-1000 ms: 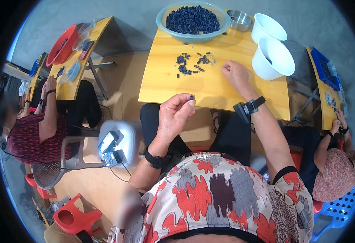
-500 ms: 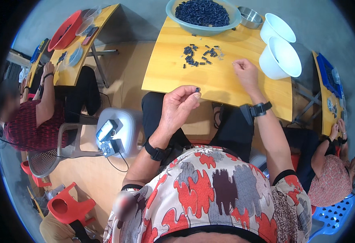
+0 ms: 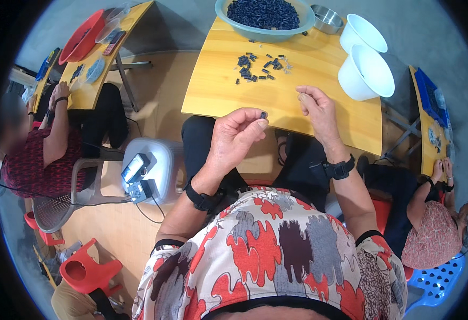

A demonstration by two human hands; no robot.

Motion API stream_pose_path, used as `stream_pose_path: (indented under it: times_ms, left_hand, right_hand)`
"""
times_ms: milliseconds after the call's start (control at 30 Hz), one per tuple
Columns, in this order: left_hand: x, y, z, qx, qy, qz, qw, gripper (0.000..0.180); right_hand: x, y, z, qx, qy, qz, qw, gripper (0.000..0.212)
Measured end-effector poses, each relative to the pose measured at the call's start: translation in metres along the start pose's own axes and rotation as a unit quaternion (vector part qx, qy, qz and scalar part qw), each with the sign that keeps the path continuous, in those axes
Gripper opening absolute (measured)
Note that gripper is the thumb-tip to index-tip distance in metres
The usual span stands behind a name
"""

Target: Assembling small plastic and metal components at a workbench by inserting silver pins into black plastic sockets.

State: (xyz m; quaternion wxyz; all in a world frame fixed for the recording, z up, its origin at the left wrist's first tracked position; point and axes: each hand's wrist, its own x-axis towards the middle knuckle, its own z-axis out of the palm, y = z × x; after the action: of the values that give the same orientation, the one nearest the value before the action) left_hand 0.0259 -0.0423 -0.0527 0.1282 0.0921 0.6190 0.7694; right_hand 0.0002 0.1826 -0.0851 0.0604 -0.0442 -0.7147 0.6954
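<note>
Above the table's near edge, my left hand [image 3: 237, 136] pinches a small dark cylindrical piece [image 3: 264, 115] between thumb and forefinger. My right hand [image 3: 319, 113] is a short way to its right, over the wooden table [image 3: 292, 112]. Its fingers are curled with thumb and forefinger together; anything between them is too small to make out. Beyond both hands lies a loose pile of similar dark pieces [image 3: 246, 66], with some tiny pale bits [image 3: 287, 66] at its right side. The hands do not touch each other.
A large basin [image 3: 266, 36] heaped with dark pieces stands at the table's far edge. Next to it are a steel bowl [image 3: 327, 19] and two white tubs [image 3: 366, 72]. People sit at side tables left and right. A grey stool [image 3: 156, 160] carries electronic devices.
My right hand has come back toward me, and its fingers have shifted. My left hand keeps its pinch on the dark piece. The whole view has shifted slightly.
</note>
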Motion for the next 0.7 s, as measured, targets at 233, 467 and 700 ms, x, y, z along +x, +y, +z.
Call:
stream_pose_path:
  times_ms: [233,467,700]
  left_hand:
    - [0.001,0.003,0.004,-0.011,-0.027,-0.008,1.000,0.014]
    - [0.006,-0.001,0.007,-0.002,-0.039,-0.025,0.999,0.014]
    - [0.011,-0.010,0.000,-0.011,-0.021,-0.031,0.999,0.015]
  right_hand:
    - [-0.008,-0.027,0.007,0.185,-0.048,0.061,0.980,0.016]
    - [0.027,0.000,-0.002,0.006,-0.001,0.030,1.000,0.015]
    - [0.073,0.032,-0.011,-0.207,0.016,-0.070,0.976,0.013]
